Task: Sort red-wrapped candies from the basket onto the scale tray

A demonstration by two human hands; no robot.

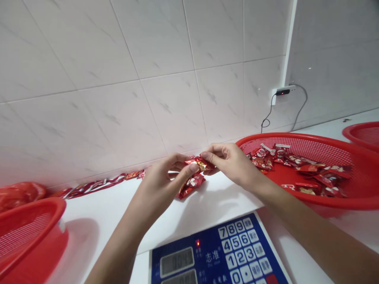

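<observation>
A small shiny red and gold wrapped packet [201, 163] is stretched between my two hands above the white plate of a scale [217, 201]. My left hand [166, 179] pinches its left end between thumb and fingers. Its right end is gripped by the fingertips of my right hand [226, 159]. Just below is a second red packet [192, 184] with white print; whether it hangs from the first or rests on the plate I cannot tell. The scale's blue keypad panel [207, 256] faces me, its display too faint to read surely.
At right, a red basket [296, 138] holds several red packets [322, 171]; another red basket [364, 132] stands behind it. A red basket [32, 236] and red plastic bag [22, 193] are at left. Along the tiled wall lie red strips [97, 185]. A cord [268, 114] hangs from a socket.
</observation>
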